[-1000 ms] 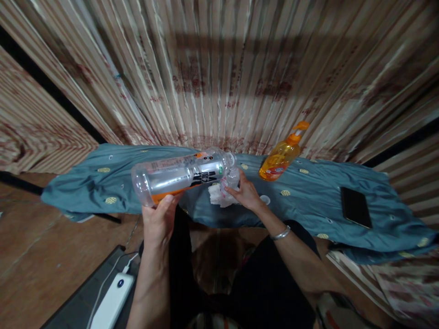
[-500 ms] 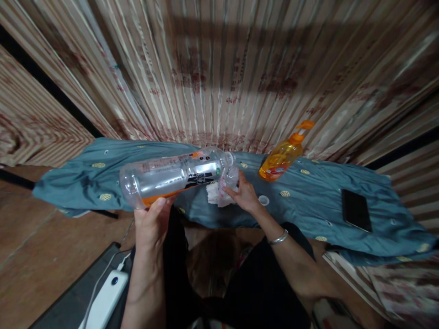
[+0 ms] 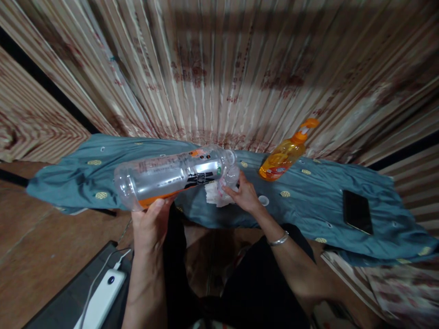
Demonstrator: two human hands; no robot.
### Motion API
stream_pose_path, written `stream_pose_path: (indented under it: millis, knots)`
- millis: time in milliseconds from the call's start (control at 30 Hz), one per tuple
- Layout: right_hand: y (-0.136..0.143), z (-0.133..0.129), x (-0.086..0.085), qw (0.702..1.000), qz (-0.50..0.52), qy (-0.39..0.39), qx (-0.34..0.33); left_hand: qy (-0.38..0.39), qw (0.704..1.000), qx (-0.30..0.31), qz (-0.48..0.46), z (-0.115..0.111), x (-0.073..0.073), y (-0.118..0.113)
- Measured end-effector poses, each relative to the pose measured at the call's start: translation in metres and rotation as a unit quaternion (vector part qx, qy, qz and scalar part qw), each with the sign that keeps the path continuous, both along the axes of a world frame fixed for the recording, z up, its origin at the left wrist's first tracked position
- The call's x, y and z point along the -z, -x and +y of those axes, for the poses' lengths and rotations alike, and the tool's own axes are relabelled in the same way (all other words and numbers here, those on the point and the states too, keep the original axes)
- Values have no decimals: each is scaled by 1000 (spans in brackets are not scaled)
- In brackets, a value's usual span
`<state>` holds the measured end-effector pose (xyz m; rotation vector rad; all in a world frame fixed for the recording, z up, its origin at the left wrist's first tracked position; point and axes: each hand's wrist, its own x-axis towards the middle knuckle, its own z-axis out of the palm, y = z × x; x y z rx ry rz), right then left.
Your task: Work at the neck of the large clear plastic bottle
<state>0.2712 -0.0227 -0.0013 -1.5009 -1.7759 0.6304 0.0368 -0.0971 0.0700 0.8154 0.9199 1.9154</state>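
A large clear plastic bottle (image 3: 168, 176) with an orange and black label lies almost level in the air, its open neck toward the right. My left hand (image 3: 152, 219) is closed around its lower part from beneath. My right hand (image 3: 244, 194) grips a small clear bottle (image 3: 232, 175) that stands upright under the large bottle's mouth. White folded tissue (image 3: 216, 195) lies beneath the small bottle. Just right of my right hand, a small whitish cap (image 3: 264, 200) rests on the cloth. Whether liquid runs between the bottles I cannot tell.
A pump bottle of orange liquid (image 3: 281, 157) stands behind and to the right on the blue-green cloth (image 3: 308, 205). A black phone (image 3: 357, 212) lies at the right. At lower left a white power bank (image 3: 103, 297) has a cable plugged in. A striped curtain (image 3: 219, 68) hangs behind.
Both hands keep their holds, and the bottles stay mouth to mouth. The large bottle's base has shifted slightly left. Otherwise the view has only moved a little.
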Motion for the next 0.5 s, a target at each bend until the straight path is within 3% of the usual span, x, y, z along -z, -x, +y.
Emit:
stream_pose_path:
  millis: [500]
  knots:
    - [0, -2, -4, 1000, 4, 7, -6, -1, 999, -29, -16, 0, -1, -7]
